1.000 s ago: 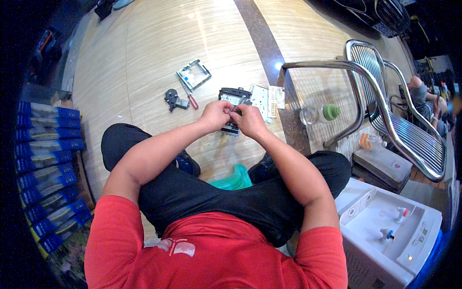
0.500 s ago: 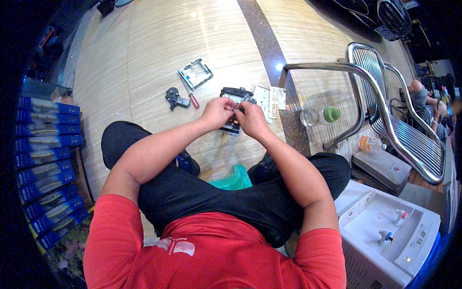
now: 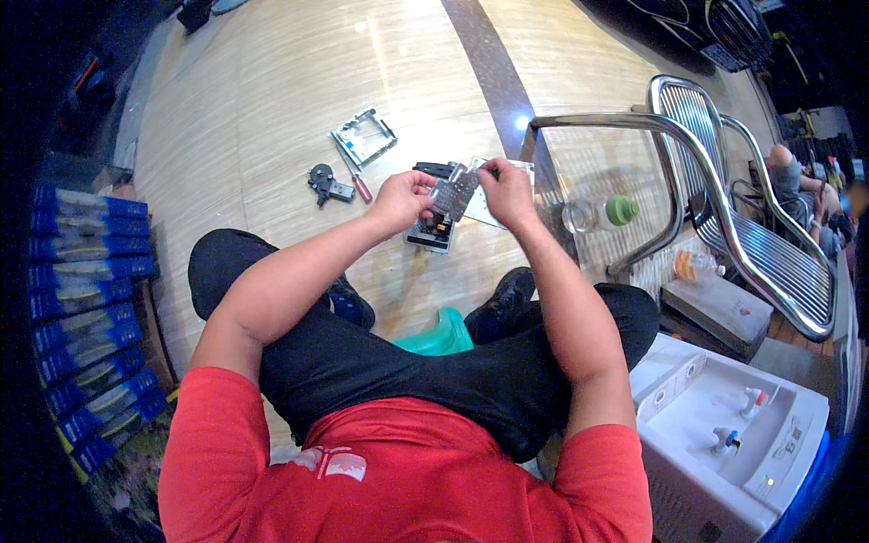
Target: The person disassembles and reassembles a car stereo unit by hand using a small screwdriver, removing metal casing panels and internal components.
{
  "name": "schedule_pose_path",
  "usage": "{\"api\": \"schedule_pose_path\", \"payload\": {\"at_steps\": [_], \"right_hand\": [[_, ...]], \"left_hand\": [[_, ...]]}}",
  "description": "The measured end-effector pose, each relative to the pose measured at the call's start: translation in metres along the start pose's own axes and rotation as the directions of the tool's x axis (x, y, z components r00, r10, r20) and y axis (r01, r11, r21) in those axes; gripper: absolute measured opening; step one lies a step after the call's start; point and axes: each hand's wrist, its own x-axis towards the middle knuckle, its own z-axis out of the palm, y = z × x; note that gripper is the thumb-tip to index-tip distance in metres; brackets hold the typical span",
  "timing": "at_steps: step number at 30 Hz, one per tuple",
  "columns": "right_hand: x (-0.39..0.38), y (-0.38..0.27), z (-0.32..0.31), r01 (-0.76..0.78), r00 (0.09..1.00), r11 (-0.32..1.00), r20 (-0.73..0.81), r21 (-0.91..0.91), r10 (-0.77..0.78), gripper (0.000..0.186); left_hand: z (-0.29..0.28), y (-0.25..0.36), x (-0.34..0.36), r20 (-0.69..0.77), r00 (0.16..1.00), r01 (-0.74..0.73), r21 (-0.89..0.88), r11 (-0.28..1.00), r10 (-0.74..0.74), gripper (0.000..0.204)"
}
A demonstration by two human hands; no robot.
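A grey, metallic-looking plate (image 3: 456, 193) is tilted up between my hands, over a partly opened device (image 3: 430, 237) on the floor. My left hand (image 3: 400, 201) is closed, with thumb and fingers pinching the plate's left edge. At its upper right corner my right hand (image 3: 510, 193) has its fingertips pinched together on the plate. The device's inside shows dark parts and a small yellow-orange piece, while the plate hides its middle. Left of it lie a red-handled screwdriver (image 3: 362, 188), a black mechanical part (image 3: 324, 185) and a silver metal frame (image 3: 364, 138).
A flat white panel (image 3: 489, 206) lies beyond my right hand. The chrome chair (image 3: 674, 172) stands at the right, with a green-lidded bottle (image 3: 622, 211) near its leg. A green plastic stool (image 3: 439, 335) is under me, and a white water dispenser (image 3: 724, 425) stands lower right.
The hands were close together over the device; now they are farther apart, the right one having moved right. The plate has been raised and shows between them.
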Motion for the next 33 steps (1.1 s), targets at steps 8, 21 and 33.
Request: {"api": "schedule_pose_path", "payload": {"at_steps": [8,21,33], "right_hand": [[0.021,0.065,-0.013,-0.097,0.993,0.969,-0.093,-0.227,0.078,0.022],[0.012,0.212,0.1,-0.299,0.898,0.864,0.187,-0.405,0.398,0.026],[0.012,0.232,0.156,-0.495,0.805,0.785,0.144,-0.373,0.576,0.025]], "left_hand": [[-0.022,0.066,-0.009,-0.072,0.983,-0.183,-0.236,0.954,0.171,0.028],[-0.061,0.156,-0.065,-0.261,0.887,-0.451,-0.316,0.834,0.381,0.023],[-0.045,0.143,-0.051,-0.293,0.925,-0.326,-0.29,0.9,0.241,0.022]]}}
